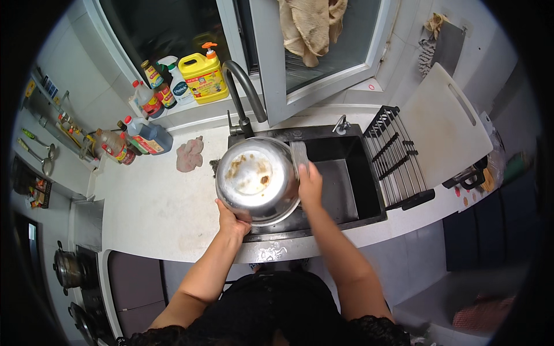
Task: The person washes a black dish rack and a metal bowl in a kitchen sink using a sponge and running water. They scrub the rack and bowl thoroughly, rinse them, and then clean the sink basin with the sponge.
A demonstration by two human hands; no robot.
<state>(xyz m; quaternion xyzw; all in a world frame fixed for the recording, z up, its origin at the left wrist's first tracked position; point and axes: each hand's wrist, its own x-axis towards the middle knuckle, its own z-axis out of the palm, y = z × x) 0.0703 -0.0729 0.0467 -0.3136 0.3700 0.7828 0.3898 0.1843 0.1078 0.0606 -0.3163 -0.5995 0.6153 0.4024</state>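
Note:
Over the left part of the black sink [340,190], a round stainless steel basin [249,173] is held tilted, its underside facing up. Brown stains mark that shiny base. My left hand [232,222] is closed on the basin's lower left edge, thumb on the outside. At the basin's right side my right hand [310,181] is closed on a flat, greyish, blurred thing [299,154] that lies against the basin wall; its kind I cannot make out. Behind the basin rises a dark gooseneck faucet [247,95].
A pink cloth [190,154] lies on the white counter [150,202]. Bottles and a yellow pump jug [203,78] line the windowsill. Right of the sink are a black-and-metal drying rack [398,158] and a white cutting board [444,127]. The open window sash [332,86] reaches in above the counter.

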